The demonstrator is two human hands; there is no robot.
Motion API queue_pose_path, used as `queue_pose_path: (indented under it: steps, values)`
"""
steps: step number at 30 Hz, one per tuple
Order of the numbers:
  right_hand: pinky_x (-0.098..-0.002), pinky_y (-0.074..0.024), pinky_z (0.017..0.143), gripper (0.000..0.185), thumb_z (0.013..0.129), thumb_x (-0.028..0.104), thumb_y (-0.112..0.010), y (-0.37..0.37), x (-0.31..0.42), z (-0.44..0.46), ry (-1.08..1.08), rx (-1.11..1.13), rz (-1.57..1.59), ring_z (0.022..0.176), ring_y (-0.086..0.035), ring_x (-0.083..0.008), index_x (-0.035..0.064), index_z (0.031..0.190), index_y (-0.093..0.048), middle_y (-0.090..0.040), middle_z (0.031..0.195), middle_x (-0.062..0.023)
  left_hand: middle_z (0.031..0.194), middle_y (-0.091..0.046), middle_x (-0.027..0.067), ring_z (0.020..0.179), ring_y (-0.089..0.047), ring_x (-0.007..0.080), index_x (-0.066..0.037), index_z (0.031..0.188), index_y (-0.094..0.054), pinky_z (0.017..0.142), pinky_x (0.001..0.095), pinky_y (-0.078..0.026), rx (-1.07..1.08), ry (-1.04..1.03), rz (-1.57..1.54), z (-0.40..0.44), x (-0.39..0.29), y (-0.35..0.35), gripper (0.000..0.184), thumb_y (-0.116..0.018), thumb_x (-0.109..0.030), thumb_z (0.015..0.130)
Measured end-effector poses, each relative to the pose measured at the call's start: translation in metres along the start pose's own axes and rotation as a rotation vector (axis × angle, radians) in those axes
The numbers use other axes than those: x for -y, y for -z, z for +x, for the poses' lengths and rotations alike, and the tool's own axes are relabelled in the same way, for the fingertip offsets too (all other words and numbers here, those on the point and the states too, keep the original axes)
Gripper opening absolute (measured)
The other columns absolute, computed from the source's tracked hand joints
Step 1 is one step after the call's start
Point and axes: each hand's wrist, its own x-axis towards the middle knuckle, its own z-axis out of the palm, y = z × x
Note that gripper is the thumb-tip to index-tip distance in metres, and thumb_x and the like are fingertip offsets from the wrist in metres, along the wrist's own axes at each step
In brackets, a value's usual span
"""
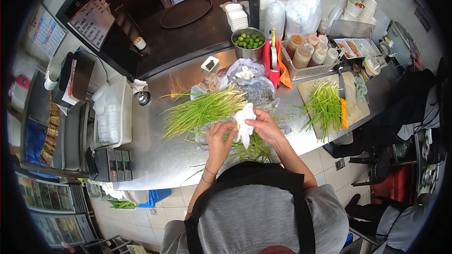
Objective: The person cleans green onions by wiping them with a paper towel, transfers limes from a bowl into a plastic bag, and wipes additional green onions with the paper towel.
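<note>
While a grey-shirted person [256, 207] stands at the steel surface's [150, 148] near edge, a crumpled white cloth-like piece [244, 127] hangs above, toward that edge's middle. Right hand [265, 126]: thumb and fingers closed on it. Left hand [220, 137]: fingers curled, tips at its side; grip can't be told. Thin green stalks [200, 112] lie heaped just beyond.

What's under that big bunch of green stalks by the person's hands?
Steel counter shows past the green end of the bunch, and crumpled plastic by its pale end. The bunch covers whatever lies directly beneath, so I can't tell what's there.
</note>
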Motion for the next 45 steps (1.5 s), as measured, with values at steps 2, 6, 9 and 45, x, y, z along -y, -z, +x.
queue_pose_path:
  steps: [2, 6, 9, 45]
  values:
    - [-0.0266, -0.0486, 0.078, 0.021, 0.078, -0.004, -0.065, 0.000, -0.003, 0.001, 0.008, -0.047, 0.001, 0.085, -0.061, -0.0124, 0.0035, 0.097, -0.060, -0.064, 0.095, -0.0048, 0.078, -0.062, 0.0064, 0.073, -0.056, 0.0216, -0.004, 0.082, -0.064, 0.070, 0.0328, -0.041, 0.038, -0.030, 0.038, -0.002, -0.002, 0.001, 0.008, -0.067, -0.006, 0.075]
    - [-0.0286, -0.0504, 0.076, 0.019, 0.077, -0.004, -0.064, -0.003, -0.004, 0.007, 0.022, -0.131, 0.068, 0.083, -0.063, -0.0144, 0.0031, 0.094, -0.060, -0.065, 0.092, -0.0067, 0.077, -0.062, 0.0052, 0.073, -0.056, 0.0210, -0.005, 0.082, -0.065, 0.071, 0.0326, -0.039, 0.058, -0.024, 0.048, -0.006, -0.002, 0.002, 0.007, -0.067, -0.007, 0.076]
    - [-0.0297, -0.0512, 0.076, 0.018, 0.078, -0.005, -0.064, 0.001, 0.000, 0.012, 0.043, -0.151, 0.139, 0.084, -0.064, -0.0160, 0.0031, 0.093, -0.060, -0.065, 0.092, -0.0079, 0.077, -0.062, 0.0058, 0.074, -0.056, 0.0218, -0.004, 0.081, -0.065, 0.071, 0.0326, -0.040, 0.056, -0.021, 0.046, -0.009, -0.001, 0.006, 0.006, -0.067, -0.007, 0.076]
    - [-0.0191, -0.0439, 0.062, 0.016, 0.075, -0.003, -0.069, -0.028, 0.001, 0.004, 0.009, 0.059, -0.285, 0.071, -0.058, -0.0047, 0.0050, 0.079, -0.056, -0.063, 0.079, -0.0013, 0.077, -0.060, -0.0034, 0.065, -0.047, 0.0034, -0.003, 0.095, -0.065, 0.060, 0.0186, -0.037, 0.287, 0.534, -0.848, 0.044, 0.022, 0.014, 0.017, -0.064, -0.016, 0.084]
